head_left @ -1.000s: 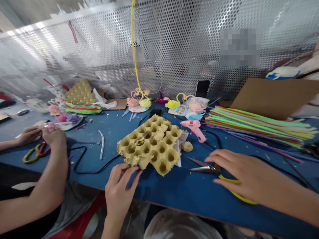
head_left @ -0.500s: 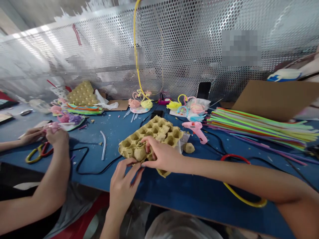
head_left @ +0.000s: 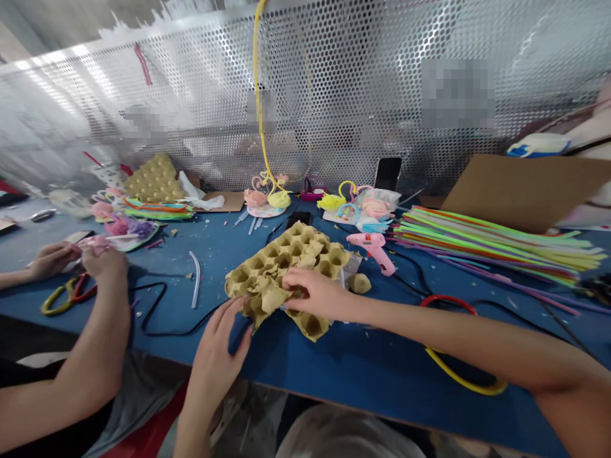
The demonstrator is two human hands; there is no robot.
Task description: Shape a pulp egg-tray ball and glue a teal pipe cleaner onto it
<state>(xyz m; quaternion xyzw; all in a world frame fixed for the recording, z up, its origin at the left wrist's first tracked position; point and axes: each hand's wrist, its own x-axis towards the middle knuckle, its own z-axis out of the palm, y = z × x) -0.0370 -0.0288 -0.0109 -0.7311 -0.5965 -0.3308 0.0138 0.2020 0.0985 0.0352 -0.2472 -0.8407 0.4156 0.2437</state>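
A tan pulp egg tray [head_left: 258, 262] lies on the blue table in front of me, its near edge ragged. A torn, crumpled flap [head_left: 271, 294] of the same pulp stands up at that edge. My right hand [head_left: 317, 294] pinches this flap from the right, fingertips closed on it. My left hand [head_left: 214, 350] grips the tray's near left corner, fingers on top and thumb lower at the edge. The inner side of its grip is partly hidden. One loose pulp cup [head_left: 359, 283] sits right of the tray.
A pink glue gun [head_left: 375, 249] lies beyond the cup. Pipe cleaners [head_left: 491, 248] are piled at right, near scissors with red and yellow handles [head_left: 465, 381] under my right forearm. Pipe-cleaner swans [head_left: 267, 198] stand behind. At left, a co-worker's hands [head_left: 102, 257] hold something pink; black cables cross the table.
The rounded cup at the tray's near edge has been torn into a crumpled, raised flap. My left hand has shifted left and down; my right hand has moved slightly right.
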